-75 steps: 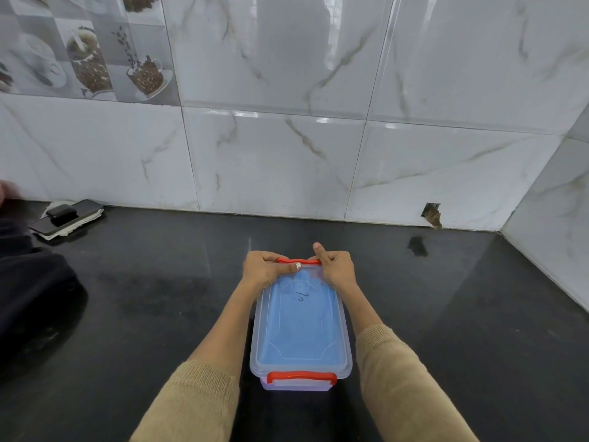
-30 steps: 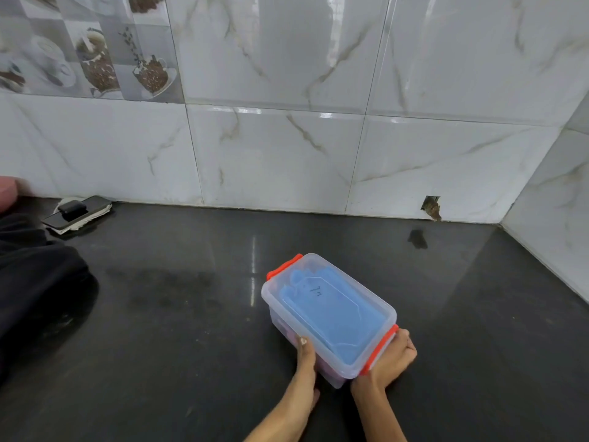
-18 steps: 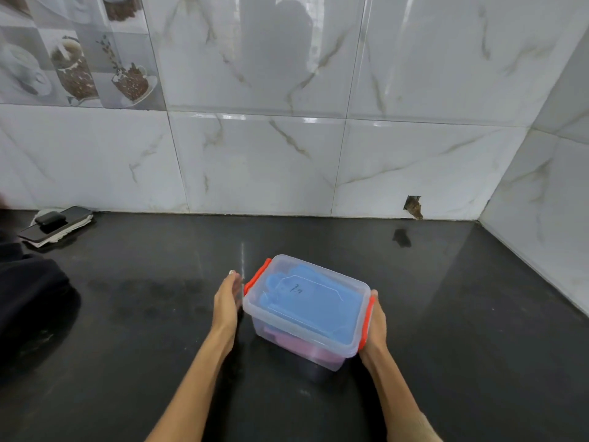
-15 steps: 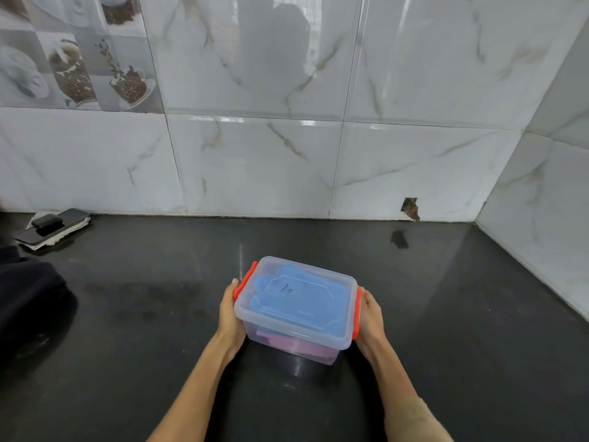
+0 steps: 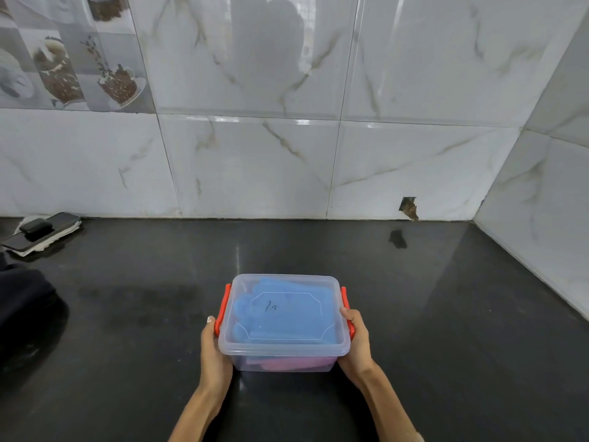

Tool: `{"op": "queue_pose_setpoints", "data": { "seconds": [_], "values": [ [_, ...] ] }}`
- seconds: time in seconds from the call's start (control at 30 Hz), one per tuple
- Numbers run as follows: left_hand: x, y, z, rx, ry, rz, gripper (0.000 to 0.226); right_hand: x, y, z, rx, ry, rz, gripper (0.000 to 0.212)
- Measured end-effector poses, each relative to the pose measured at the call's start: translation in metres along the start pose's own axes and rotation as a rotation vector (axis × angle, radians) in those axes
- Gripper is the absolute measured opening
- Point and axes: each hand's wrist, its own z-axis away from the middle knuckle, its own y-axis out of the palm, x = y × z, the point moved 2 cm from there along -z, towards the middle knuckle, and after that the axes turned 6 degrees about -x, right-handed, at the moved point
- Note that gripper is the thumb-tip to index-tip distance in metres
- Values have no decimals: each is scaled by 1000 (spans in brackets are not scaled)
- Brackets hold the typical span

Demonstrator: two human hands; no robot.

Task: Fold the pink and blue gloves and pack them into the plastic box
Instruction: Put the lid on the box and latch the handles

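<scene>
The clear plastic box point(image 5: 242, 346) sits on the black counter with its lid on and an orange clip at each short end. Through the lid I see the blue gloves point(image 5: 287, 314); pink gloves point(image 5: 287, 363) show through the front wall beneath them. My left hand point(image 5: 214, 355) presses flat against the box's left side by the orange clip point(image 5: 222, 309). My right hand point(image 5: 355, 342) cups the right side, fingers on the other orange clip point(image 5: 345, 306). Together the two hands grip the box from both sides.
A phone with a small black item on top lies on white paper point(image 5: 41, 231) at the back left by the wall. Dark cloth point(image 5: 22, 301) lies at the left edge. Tiled walls close the back and right of the counter point(image 5: 446, 314).
The box has been turned from lengthwise to crosswise in front of me. My hands moved from the far clip to the box's two short ends, and now hold it squarely.
</scene>
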Motion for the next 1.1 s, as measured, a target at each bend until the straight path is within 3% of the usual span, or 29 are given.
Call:
{"op": "queue_pose_setpoints", "data": {
  "seconds": [0.27,0.4,0.67,0.87,1.0,1.1],
  "values": [
    [-19,-9,-25,74,-31,45,55,0,11,-15,65,-4,147,34],
    [-25,-6,-32,67,-71,118,52,2,8,-21,57,21,185,65],
    [-16,9,-44,109,-114,85,51,5,-5,-20,40,21,142,47],
    [-11,61,-52,225,-179,-126,43,22,-45,0,-119,-47,105,48],
    [13,115,-51,53,-284,-242,54,40,-81,29,-344,-155,89,60],
    [33,165,-36,-36,-276,-227,66,45,-97,52,-560,-261,1,45]
  ]
}}
